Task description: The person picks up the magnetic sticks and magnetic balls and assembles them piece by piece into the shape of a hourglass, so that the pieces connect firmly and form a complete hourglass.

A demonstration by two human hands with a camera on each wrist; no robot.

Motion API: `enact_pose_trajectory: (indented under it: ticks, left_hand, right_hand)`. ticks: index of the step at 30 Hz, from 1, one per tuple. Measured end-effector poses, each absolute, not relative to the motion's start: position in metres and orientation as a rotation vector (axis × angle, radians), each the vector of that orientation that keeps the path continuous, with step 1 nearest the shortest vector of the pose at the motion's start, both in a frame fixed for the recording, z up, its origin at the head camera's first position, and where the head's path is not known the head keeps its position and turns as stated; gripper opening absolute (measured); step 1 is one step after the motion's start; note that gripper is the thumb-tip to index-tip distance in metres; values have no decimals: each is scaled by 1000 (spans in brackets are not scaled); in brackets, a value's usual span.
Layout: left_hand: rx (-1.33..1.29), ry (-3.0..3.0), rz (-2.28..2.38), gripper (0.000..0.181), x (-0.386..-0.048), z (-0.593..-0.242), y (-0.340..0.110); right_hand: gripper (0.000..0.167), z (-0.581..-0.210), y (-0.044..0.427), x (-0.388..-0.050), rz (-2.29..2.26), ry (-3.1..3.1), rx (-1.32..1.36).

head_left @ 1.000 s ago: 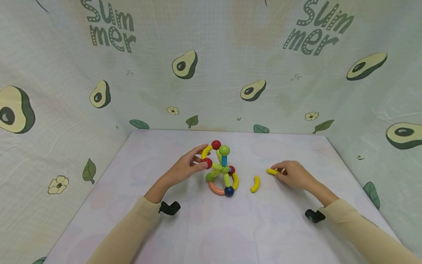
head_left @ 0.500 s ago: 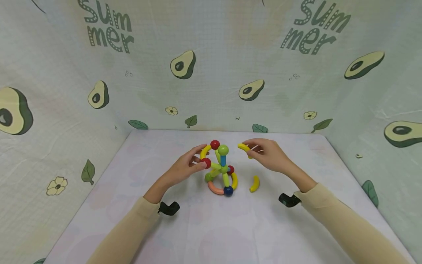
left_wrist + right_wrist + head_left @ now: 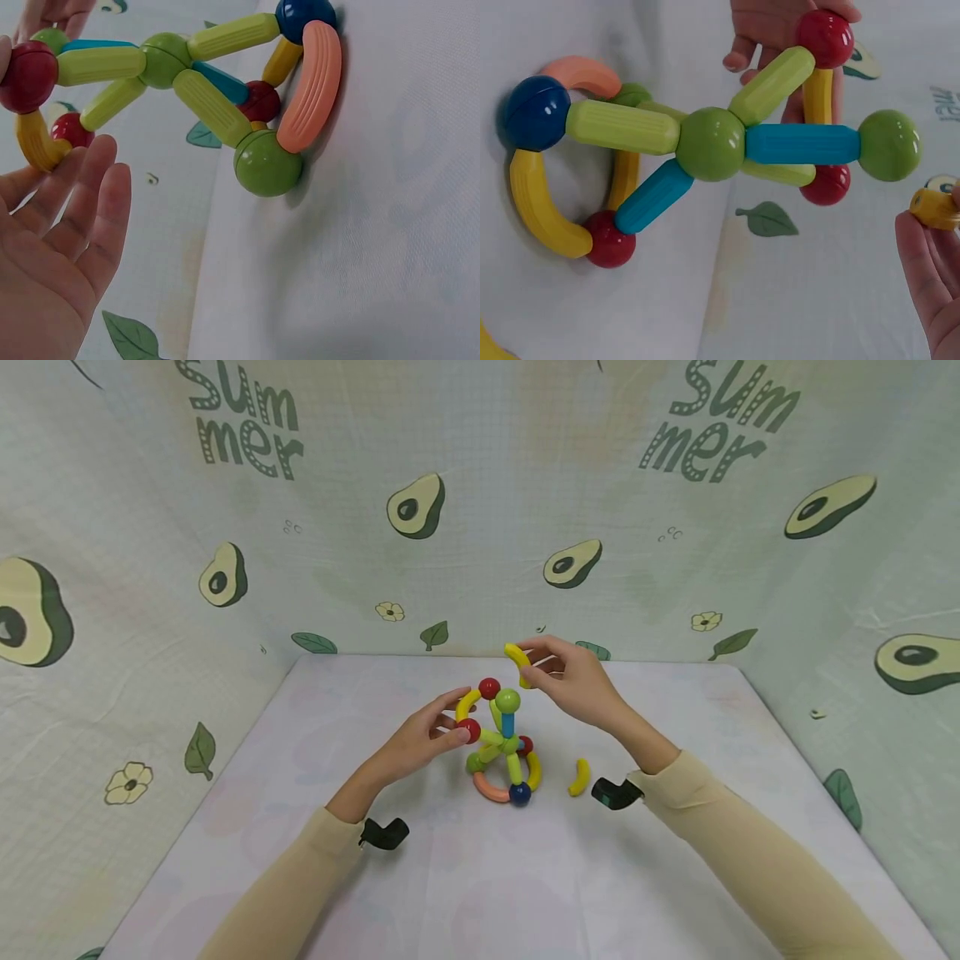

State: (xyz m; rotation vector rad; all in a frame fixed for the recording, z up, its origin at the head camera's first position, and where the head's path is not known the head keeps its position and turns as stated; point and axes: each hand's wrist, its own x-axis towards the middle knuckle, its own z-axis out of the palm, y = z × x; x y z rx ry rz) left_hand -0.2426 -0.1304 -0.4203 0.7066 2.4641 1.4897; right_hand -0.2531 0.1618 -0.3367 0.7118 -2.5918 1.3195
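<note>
A magnetic ball-and-rod structure (image 3: 510,744) of coloured balls and straight and curved rods stands on the table. My left hand (image 3: 423,739) grips its upper left side, the thumb on a red ball (image 3: 28,77) and fingers against a yellow curved rod (image 3: 36,141). Above and to the right, my right hand (image 3: 573,681) pinches a loose yellow curved rod (image 3: 517,662) between thumb and fingers. That rod is close to the upper red ball (image 3: 489,688) and the green ball (image 3: 507,701), apart from the green one; whether it touches the red one I cannot tell.
Another yellow curved rod (image 3: 579,777) lies on the table right of the structure. Behind the table (image 3: 480,877) hangs a cloth (image 3: 480,593) printed with avocados and leaves. Black wrist cameras, including the left camera (image 3: 386,833), sit at both sleeves.
My right hand has lifted the yellow curved rod from the table at right and carried it left and up to the structure's top. The left hand stays in place.
</note>
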Motion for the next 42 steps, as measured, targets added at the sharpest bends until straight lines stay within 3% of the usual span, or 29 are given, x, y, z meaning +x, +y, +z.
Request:
enact_pose_trajectory:
  ticks: [13,42]
  left_hand:
    - [700,2459,1495,78,-242,-420,-130]
    - [748,2479,1498,78,-241,-418,-126]
  right_hand:
    - [40,-336,146,-256,1340,-2552,769]
    - [32,-346,172,-269,1204,-2763,688]
